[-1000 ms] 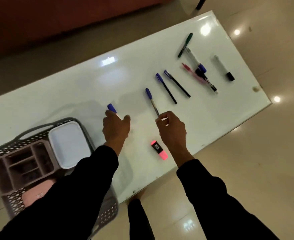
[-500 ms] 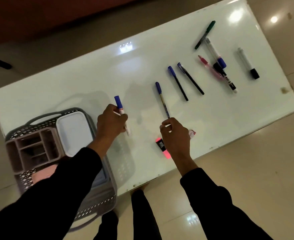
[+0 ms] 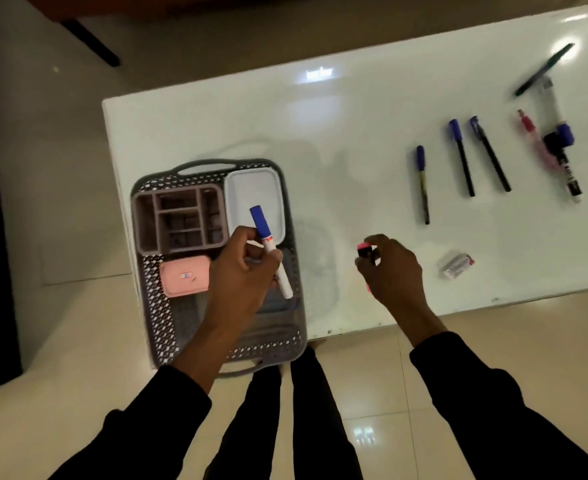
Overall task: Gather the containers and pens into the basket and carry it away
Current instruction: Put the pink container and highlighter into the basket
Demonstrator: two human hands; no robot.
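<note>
A person's left hand (image 3: 242, 268) grips a blue-capped white marker (image 3: 270, 249) between thumb and curled fingers (image 3: 255, 251), cap pointing away, above a grey perforated basket (image 3: 157, 306). The right hand (image 3: 391, 268) closes its fingertips (image 3: 372, 241) around a pink highlighter (image 3: 365, 251), lifted just off the white table (image 3: 354, 133).

Half a second ago the left hand held the marker over bare tabletop beside the basket; it now sits over the basket. The right hand, then pressed down on the highlighter, now has it pinched and raised.

Under the left fingers lie a white lidded container (image 3: 254, 195), a mauve divided organiser (image 3: 178, 216) and a pink case (image 3: 185, 275). Beyond the right fingertips, a blue-capped pen (image 3: 422, 183) lies on the table, with two more dark pens (image 3: 476, 155) and a cluster of markers (image 3: 559, 140) farther out. A small wrapped eraser (image 3: 456, 265) rests just beside the right hand. The glossy table stands on pale floor tiles (image 3: 60, 323) in a dim room.
</note>
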